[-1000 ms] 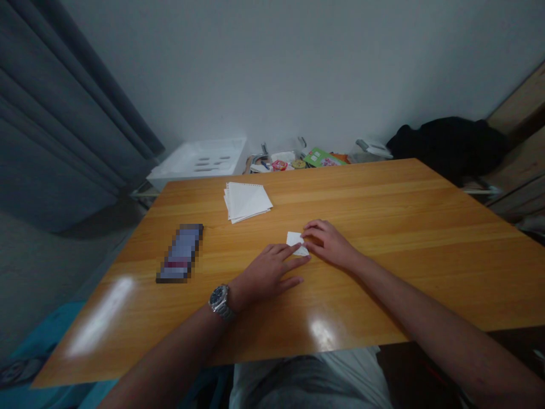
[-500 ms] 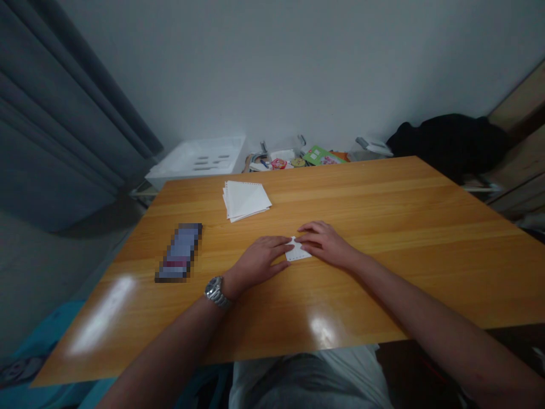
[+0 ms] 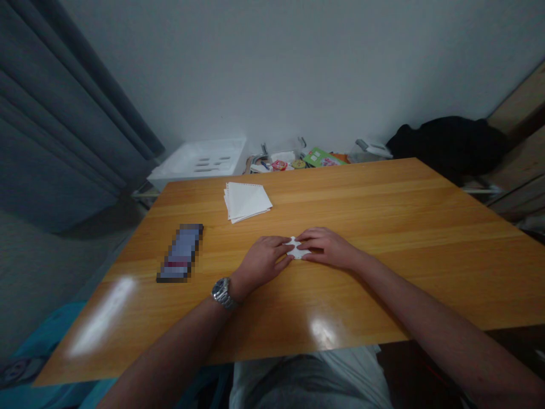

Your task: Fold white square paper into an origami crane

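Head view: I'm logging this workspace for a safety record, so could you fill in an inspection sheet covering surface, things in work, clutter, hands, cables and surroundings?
Surface: glossy wood-grain tabletop, reflecting light near its close edge.
Things in work: small white paper between the hands; stack of white sheets beyond it to the left, edges uneven.
Clutter: dark-edged device, its face pixelated, lying at left.
Hands: left hand, with a watch at its wrist, and right hand both have fingers at the paper; grip unclear.
Cables: nothing seen on the tabletop.
Surroundings: white tray and green booklet behind the far edge; black heap, possibly cloth, at far right; gray curtain at left.
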`<state>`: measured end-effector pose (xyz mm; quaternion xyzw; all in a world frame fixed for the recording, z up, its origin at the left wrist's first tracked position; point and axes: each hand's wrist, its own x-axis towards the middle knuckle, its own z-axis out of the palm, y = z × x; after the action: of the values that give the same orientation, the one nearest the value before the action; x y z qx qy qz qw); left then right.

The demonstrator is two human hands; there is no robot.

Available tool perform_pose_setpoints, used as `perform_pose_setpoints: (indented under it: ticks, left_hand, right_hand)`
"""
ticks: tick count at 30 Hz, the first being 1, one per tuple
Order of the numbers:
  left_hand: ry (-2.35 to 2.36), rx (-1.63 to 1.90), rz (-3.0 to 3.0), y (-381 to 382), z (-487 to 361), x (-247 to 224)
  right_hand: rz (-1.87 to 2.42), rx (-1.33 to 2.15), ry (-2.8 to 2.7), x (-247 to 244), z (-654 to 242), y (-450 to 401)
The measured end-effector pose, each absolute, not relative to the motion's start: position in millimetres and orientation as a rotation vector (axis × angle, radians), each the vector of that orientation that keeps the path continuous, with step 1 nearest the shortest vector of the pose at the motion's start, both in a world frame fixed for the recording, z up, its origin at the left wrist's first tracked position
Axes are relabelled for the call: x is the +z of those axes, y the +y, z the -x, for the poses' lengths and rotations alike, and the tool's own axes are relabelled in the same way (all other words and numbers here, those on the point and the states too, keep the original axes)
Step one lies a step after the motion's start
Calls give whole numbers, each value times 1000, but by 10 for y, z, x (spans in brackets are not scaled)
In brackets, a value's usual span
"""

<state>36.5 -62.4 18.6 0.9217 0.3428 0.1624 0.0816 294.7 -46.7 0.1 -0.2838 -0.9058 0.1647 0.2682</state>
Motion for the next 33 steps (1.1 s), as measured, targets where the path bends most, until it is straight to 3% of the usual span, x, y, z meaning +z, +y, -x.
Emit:
perform_pose_setpoints:
  ticks: [16, 33]
  left_hand:
    - [937, 489, -2790, -602, -354, 194]
    - [1164, 645, -2564, -544, -533, 125]
  right_hand:
    - [823, 462, -2454, -10, -2962, -486]
    - [958, 536, -2374, -8, -2902, -572]
